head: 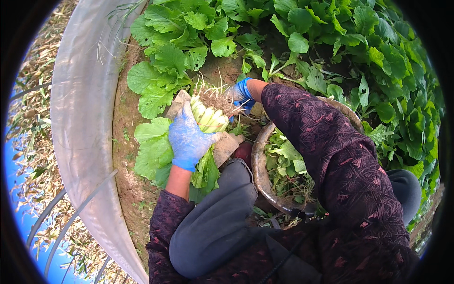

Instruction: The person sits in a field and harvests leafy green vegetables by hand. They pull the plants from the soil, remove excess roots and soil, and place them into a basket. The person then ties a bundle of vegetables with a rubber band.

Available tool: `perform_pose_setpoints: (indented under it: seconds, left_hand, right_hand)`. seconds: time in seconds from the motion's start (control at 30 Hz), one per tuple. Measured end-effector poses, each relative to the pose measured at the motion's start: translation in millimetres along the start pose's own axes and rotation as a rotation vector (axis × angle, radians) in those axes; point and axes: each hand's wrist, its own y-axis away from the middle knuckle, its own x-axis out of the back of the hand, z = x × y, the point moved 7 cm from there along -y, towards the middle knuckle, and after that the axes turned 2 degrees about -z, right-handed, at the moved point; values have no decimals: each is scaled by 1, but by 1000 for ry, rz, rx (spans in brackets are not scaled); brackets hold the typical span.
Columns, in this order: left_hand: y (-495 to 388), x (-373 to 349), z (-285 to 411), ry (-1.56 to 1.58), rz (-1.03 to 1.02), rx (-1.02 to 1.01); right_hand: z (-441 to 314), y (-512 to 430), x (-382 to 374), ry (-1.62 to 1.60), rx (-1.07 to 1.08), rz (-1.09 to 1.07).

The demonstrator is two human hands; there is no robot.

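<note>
My left hand (188,138), in a soiled blue glove, is closed around a bunch of leafy greens (209,117). The pale stems and brown roots of the bunch point up and to the right, and its broad leaves hang down below my wrist. A thin reddish band crosses the stems. At the root end is my right hand (242,95), also blue-gloved; the roots and sleeve side partly hide its fingers, so what they grip is unclear. Under the bunch lies a flat brownish board or slab (227,147).
A round basin (260,167) holding loose leaves and roots is beside my knee. Leafy green plants (365,42) grow ahead and to the right. Plastic sheeting (85,106) curves along the left, with hoops (71,220) and dry stalks (32,124) beyond.
</note>
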Motion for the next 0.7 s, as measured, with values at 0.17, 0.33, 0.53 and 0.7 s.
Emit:
perform_pose_setpoints:
  seconds: [0.17, 0.33, 0.53, 0.7]
  left_hand:
    - [-1, -1, 1, 5, 53, -47]
    - [1, 1, 2, -72, 121, -134]
    - [-5, 1, 5, 37, -10, -15]
    - [-8, -1, 26, -194, 54, -148]
  right_hand:
    - [19, 0, -55, -983, 236, -31]
    - [11, -26, -80, -1109, 443, 288]
    - [-21, -9, -71, -1318, 602, 645]
    - [-13, 1, -63, -1530, 778, 423]
